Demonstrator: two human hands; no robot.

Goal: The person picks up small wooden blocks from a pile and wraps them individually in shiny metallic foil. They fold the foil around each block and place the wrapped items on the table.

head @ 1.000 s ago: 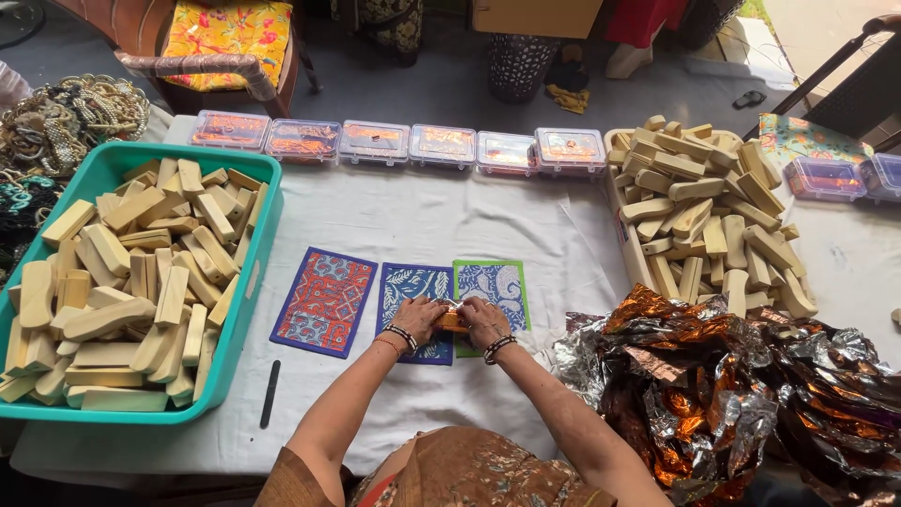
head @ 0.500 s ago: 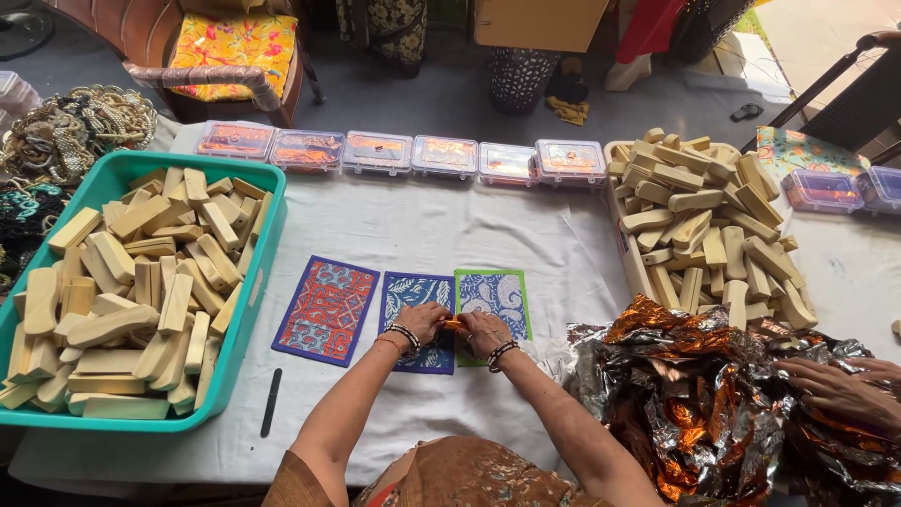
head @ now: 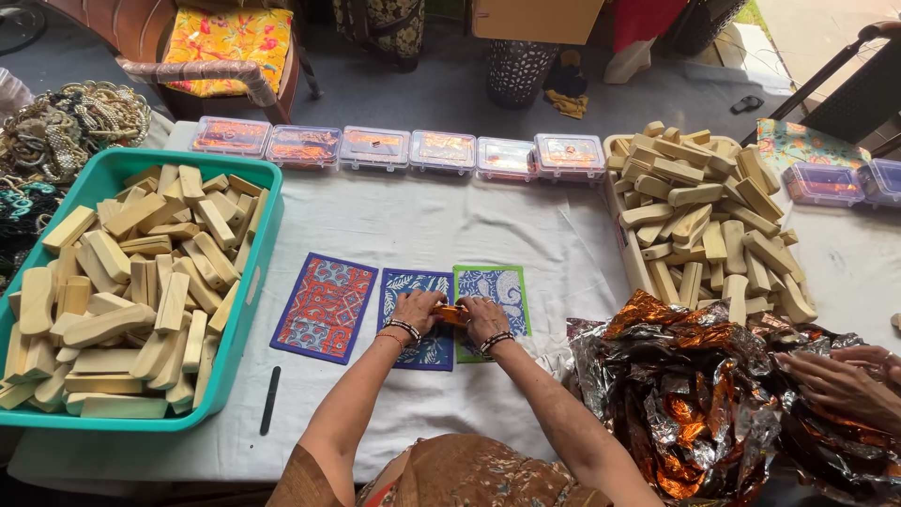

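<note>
Since the earlier frame little has shifted: left hand (head: 414, 309) and right hand (head: 484, 317) both still pinch a small orange foil-wrapped piece (head: 451, 314) over the blue patterned mat (head: 417, 318), apparently mid-wrap, needing foil ends pressed flat.

Pretty even daylight, soft shadows, everything mostly sharp. The crumpled copper and silver foil sheets (head: 694, 394) at 4 o'clock throw glare, and the white tablecloth (head: 422, 225) maybe looks slightly blown out.
</note>
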